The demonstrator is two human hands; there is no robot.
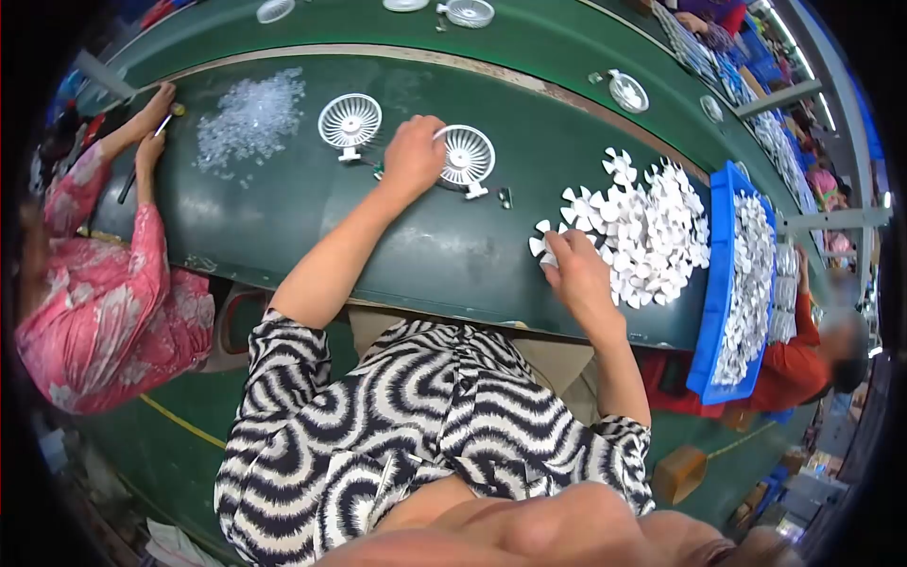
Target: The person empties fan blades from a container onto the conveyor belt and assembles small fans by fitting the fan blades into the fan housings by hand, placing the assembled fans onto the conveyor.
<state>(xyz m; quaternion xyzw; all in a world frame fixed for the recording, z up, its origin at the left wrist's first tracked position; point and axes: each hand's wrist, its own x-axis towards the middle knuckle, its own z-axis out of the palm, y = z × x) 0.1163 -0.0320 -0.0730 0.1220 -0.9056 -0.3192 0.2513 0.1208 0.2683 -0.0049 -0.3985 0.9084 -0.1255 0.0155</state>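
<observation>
On a clock face laid over the view, the left hand (416,156) sits just short of twelve, its fingers bent at the rim of a fan housing (470,156); whether they pinch it, I cannot tell. The right hand (581,274) is at three, thumb and fingers half curled over a white fan blade (540,244) at the edge of a pile of blades (661,236); a firm pinch cannot be made out.

A blue tray (710,283) full of white pieces stands at three, hemming in the pile. At eleven lies another fan housing (350,121), a green part (379,171) partly covered beside the left hand; clear pieces (253,118) spread between ten and eleven. A person in pink (113,312) at nine holds a tool (130,180); a person in red (794,369) sits past three.

Counted: two housings on the table (444,246), at least five round white parts (628,92) on the belt (539,42) beyond, one tray, one dark piece (505,197) just past twelve. Loose blades and clear pieces are too many to count.
</observation>
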